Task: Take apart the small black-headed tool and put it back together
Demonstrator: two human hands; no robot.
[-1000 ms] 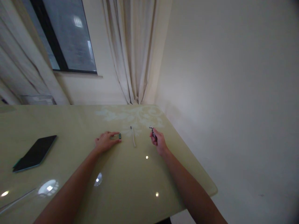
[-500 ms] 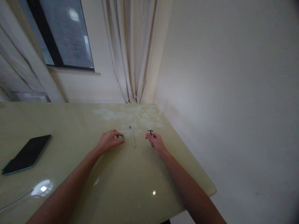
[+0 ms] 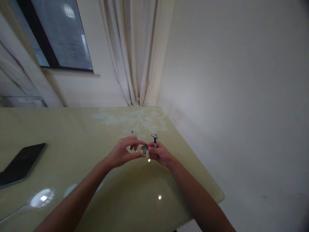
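My left hand pinches a small flat dark piece with a teal tint upright between thumb and fingertips. Close beside it, my right hand is closed around a small black-and-silver tool, whose top sticks up with a short arm pointing left. The fingertips of both hands almost meet; whether they touch is unclear. Behind my left hand lies a thin white stick with a dark end, apparently a toothbrush, mostly hidden by the fingers.
Both hands are above a glossy pale-green table with a white floral pattern near its far corner. A dark tablet-like slab rests at the left. Beyond the table are a curtain and window; a plain wall runs along the right.
My left hand has moved right with the small flat piece, up to my right hand, and now covers most of the white stick. The tool in my right hand stands more upright.
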